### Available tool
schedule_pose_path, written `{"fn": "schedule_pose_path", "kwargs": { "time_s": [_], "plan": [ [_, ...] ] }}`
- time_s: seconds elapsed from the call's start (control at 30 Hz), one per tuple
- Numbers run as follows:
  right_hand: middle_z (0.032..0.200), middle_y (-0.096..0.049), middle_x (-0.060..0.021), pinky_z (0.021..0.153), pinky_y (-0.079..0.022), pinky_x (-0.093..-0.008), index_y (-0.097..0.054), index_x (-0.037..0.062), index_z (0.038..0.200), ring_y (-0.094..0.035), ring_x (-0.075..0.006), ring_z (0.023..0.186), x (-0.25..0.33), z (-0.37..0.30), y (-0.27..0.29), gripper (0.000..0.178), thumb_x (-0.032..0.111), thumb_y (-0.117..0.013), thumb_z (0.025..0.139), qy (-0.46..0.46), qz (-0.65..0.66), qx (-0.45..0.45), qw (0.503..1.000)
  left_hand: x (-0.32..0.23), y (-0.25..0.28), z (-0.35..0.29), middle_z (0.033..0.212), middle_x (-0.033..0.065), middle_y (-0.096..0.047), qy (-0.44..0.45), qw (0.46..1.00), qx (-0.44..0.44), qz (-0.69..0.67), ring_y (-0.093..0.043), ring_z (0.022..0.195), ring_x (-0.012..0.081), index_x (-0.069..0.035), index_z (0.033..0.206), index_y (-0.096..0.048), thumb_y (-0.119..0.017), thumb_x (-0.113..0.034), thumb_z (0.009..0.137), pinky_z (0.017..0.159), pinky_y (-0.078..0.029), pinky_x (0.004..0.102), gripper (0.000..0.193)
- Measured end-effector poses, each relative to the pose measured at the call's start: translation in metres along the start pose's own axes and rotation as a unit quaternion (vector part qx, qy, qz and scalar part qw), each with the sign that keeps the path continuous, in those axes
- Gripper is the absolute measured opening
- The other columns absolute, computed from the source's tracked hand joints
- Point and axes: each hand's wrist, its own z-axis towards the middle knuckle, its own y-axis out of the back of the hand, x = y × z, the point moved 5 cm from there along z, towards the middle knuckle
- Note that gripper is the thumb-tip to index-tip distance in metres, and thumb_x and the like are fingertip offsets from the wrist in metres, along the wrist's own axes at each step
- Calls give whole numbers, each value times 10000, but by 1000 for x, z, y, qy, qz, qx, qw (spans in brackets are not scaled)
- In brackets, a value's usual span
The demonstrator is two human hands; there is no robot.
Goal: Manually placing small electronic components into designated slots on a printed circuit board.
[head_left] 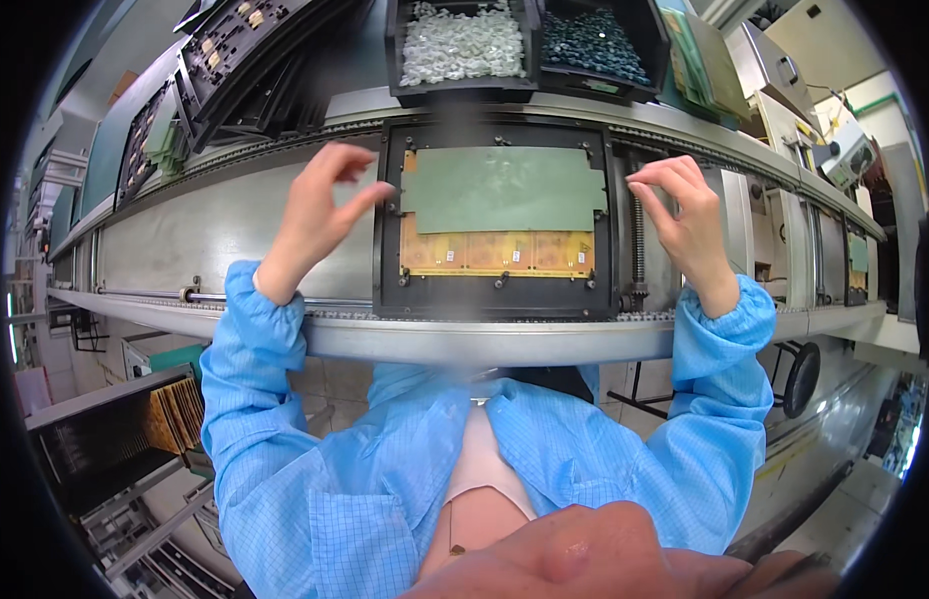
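A flat green sheet point(509, 188) lies over the upper part of a yellow-orange circuit board panel point(496, 268), whose lower strip shows below it. Both sit inside a black frame fixture point(389, 260) with small clamp screws around the panel. My left hand point(327, 205) is raised at the fixture's left side, thumb and fingers apart, holding nothing; its thumb tip is near the frame's left edge. Off the right edge hovers my right hand point(684, 205), thumb and index fingertips drawn together with nothing visible between them. Neither hand appears to touch the sheet.
Beyond the fixture stand a black bin of white pieces point(464, 50) and a bin of dark teal pieces point(596, 50). Green sheets point(706, 65) lean at the far right. Black trays point(255, 60) are at far left. A metal conveyor rail point(504, 339) runs along the near side.
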Motion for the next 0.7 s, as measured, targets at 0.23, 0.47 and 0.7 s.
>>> {"fn": "schedule_pose_path", "kwargs": {
  "time_s": [0.23,0.47,0.7],
  "plan": [
    [872,-670,-111,757,-495,-337,-711,7,921,-618,-255,838,1,-35,6,81,52,-706,854,-74,21,-25,997,36,-26,-26,999,98,-684,179,911,60,-366,-674,900,154,32,1146,-600,-684,-165,946,819,-561,288,293],
    [876,-660,-111,767,-498,-371,-689,22,876,-606,-284,880,51,-7,-12,59,54,-717,835,34,82,49,995,-34,-108,14,1120,125,-675,110,890,165,-410,-654,1051,194,14,1239,-574,-710,-142,914,928,-535,347,385],
    [843,-667,-101,770,-507,-396,-704,40,851,-604,-309,867,83,105,-52,53,86,-714,827,193,51,72,977,-106,-203,56,1192,126,-648,-20,834,257,-488,-598,1101,199,-25,1266,-557,-775,-181,837,932,-497,354,506]
  ]
}}
